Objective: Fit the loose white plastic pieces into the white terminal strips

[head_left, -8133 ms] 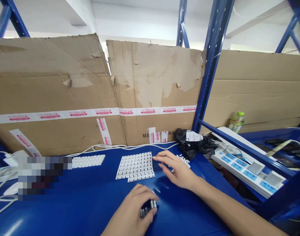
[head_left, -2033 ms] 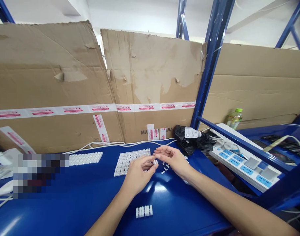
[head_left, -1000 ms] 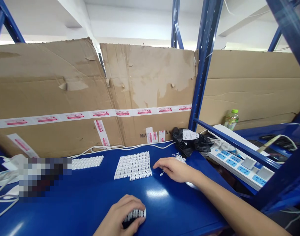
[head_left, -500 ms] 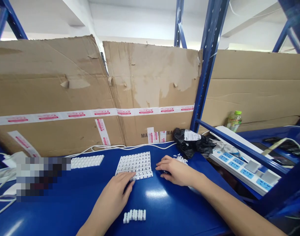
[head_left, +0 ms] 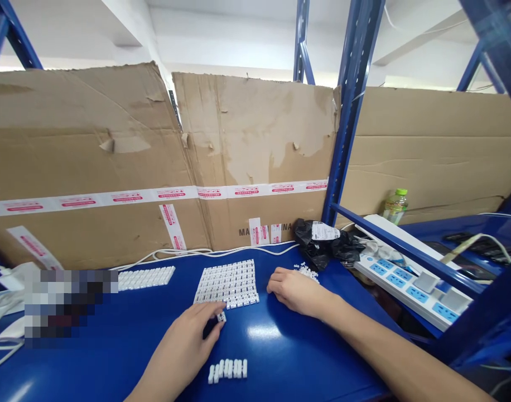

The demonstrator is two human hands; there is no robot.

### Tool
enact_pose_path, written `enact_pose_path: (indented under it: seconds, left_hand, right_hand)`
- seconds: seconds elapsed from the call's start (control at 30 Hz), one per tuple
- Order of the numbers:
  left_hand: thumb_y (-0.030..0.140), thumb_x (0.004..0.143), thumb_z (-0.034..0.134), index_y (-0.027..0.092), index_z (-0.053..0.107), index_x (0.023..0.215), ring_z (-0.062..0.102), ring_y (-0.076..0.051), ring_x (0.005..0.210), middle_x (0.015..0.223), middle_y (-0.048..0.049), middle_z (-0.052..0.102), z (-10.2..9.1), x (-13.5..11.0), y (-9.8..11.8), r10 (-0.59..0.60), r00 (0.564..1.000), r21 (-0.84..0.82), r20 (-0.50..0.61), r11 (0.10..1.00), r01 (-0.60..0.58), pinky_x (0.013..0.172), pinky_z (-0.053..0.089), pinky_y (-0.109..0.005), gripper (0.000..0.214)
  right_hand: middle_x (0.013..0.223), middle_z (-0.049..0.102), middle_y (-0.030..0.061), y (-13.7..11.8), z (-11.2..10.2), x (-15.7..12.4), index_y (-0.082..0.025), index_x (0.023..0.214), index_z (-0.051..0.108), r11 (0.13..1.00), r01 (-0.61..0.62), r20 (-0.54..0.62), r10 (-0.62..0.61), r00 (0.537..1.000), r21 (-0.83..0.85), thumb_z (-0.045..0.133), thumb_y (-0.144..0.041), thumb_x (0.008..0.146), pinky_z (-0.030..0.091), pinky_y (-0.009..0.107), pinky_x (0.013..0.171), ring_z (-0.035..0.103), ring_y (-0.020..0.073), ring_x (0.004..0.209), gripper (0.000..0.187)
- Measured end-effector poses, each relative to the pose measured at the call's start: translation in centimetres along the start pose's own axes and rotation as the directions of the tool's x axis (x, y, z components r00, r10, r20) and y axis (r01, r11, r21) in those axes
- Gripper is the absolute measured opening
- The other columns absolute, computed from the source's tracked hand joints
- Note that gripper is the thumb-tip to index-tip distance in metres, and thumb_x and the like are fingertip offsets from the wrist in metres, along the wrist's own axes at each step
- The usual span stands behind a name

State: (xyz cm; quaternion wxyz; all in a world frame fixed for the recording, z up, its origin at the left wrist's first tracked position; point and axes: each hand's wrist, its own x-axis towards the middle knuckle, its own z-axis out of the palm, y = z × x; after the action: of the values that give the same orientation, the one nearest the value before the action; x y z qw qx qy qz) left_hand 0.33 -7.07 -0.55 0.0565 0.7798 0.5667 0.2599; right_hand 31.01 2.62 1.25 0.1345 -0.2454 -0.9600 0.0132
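While the left grip (head_left: 178,349) pinched a small white connector (head_left: 221,316), the right grip (head_left: 296,291) lay open on the table (head_left: 305,357).
The narrow hold kept the connector between thumb and fingertips, square to the rows and just below the lower edge of the white connector sheet (head_left: 226,283), which was a steady position for close work along that edge. The right grip held nothing that could be seen, its fingers relaxed just beside a heap of loose white pieces (head_left: 306,272). A short connector row (head_left: 227,368) lay on the table below the left grip, and a long white strip (head_left: 146,277) lay well left of the sheet.
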Motion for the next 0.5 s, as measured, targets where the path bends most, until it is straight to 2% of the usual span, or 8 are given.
enact_pose_path:
  seconds: [0.1, 0.2, 0.27, 0.33, 0.4, 0.5]
  left_hand:
    - [0.03, 0.093, 0.063, 0.028, 0.066, 0.128, 0.08, -0.027, 0.095, 0.105, -0.0043, 0.082, -1.1, 2.3, 2.2, -0.003, 0.999, -0.142, -0.034, 0.99, -0.002, 0.086, 0.065, -0.039, 0.036]
    - [0.029, 0.09, 0.063, 0.026, 0.054, 0.136, 0.081, -0.022, 0.081, 0.105, -0.0038, 0.078, -1.5, 5.2, 4.8, -0.027, 1.0, -0.338, -0.014, 0.941, 0.02, 0.077, 0.065, -0.035, 0.046]
    - [0.027, 0.089, 0.064, 0.025, 0.048, 0.138, 0.081, -0.021, 0.078, 0.105, -0.0044, 0.077, -1.0, 7.0, 6.0, -0.037, 0.998, -0.445, 0.042, 0.894, 0.051, 0.072, 0.064, -0.032, 0.051]
    - [0.026, 0.087, 0.065, 0.024, 0.047, 0.135, 0.081, -0.02, 0.078, 0.104, -0.005, 0.076, 0.0, 8.3, 6.5, -0.046, 0.996, -0.512, 0.073, 0.856, 0.077, 0.07, 0.063, -0.032, 0.051]
    - [0.026, 0.085, 0.066, 0.023, 0.051, 0.129, 0.08, -0.02, 0.078, 0.103, -0.0053, 0.077, 1.1, 8.8, 6.4, -0.054, 0.997, -0.546, 0.063, 0.834, 0.08, 0.069, 0.062, -0.032, 0.046]
    - [0.025, 0.086, 0.066, 0.023, 0.058, 0.122, 0.079, -0.02, 0.077, 0.103, -0.0056, 0.078, 2.4, 8.5, 6.0, -0.066, 0.998, -0.567, 0.017, 0.822, 0.064, 0.072, 0.064, -0.034, 0.037]
  right_hand:
    - [0.097, 0.075, 0.0081, 0.0, 0.2, 0.1, -0.019, 0.103, 0.073, 0.989, -0.052, -0.103, 0.067, 0.992, 0.137, 0.058, 0.0, 0.087, 0.053, 0.031, 0.082, 0.069, 0.0225, 0.093, 0.029]
    - [0.097, 0.076, 0.0044, 0.0, 0.5, 0.2, -0.021, 0.101, 0.074, 0.898, -0.125, -0.223, 0.236, 0.946, 0.421, 0.061, -0.003, 0.084, 0.056, 0.029, 0.078, 0.071, 0.0185, 0.084, 0.027]
    - [0.095, 0.077, 0.0039, 0.0, 0.8, 0.3, -0.021, 0.097, 0.074, 0.764, -0.15, -0.243, 0.375, 0.895, 0.627, 0.066, -0.012, 0.087, 0.057, 0.029, 0.075, 0.071, 0.0175, 0.079, 0.016]
    - [0.091, 0.077, 0.0042, 0.1, 1.0, 0.6, -0.02, 0.094, 0.074, 0.598, -0.148, -0.215, 0.492, 0.844, 0.787, 0.071, -0.022, 0.087, 0.058, 0.03, 0.074, 0.072, 0.0179, 0.078, 0.008]
    - [0.089, 0.076, 0.0039, 0.2, 1.1, 0.8, -0.019, 0.094, 0.073, 0.454, -0.118, -0.178, 0.556, 0.812, 0.883, 0.078, -0.029, 0.084, 0.059, 0.032, 0.075, 0.072, 0.0179, 0.078, 0.015]
    - [0.087, 0.074, 0.0023, 0.2, 1.4, 1.1, -0.019, 0.093, 0.071, 0.333, -0.061, -0.153, 0.578, 0.801, 0.941, 0.085, -0.037, 0.079, 0.06, 0.033, 0.078, 0.072, 0.0174, 0.077, 0.026]
